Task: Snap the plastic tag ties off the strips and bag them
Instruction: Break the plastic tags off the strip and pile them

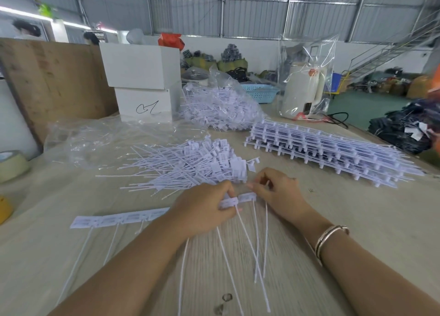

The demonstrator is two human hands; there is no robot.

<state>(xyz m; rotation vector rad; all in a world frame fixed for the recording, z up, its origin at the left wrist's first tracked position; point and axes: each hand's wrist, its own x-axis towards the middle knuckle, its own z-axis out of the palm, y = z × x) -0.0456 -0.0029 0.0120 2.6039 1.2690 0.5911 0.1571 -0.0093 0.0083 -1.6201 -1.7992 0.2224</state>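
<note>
Looking down at the pale wooden table (333,220), I see my left hand (202,211) with fingers curled over the right end of a white plastic strip of joined tag ties (119,219), pinching the tag at its end against the tabletop. My right hand (276,192) pinches a single white tag tie (247,197) by its flat head, just beside the left hand's tag; whether the two tags are joined or already apart I cannot tell. Thin white tails run from both hands toward me across the table.

Just beyond my hands lies a loose heap of separated white tag ties (190,168), and behind it a crumpled clear plastic bag (100,139) lying flat. To the right sits a stack of white unbroken strips (321,146). Further back, a clear bag stuffed with white ties (219,104) rests beside two stacked white cardboard boxes (142,82).
</note>
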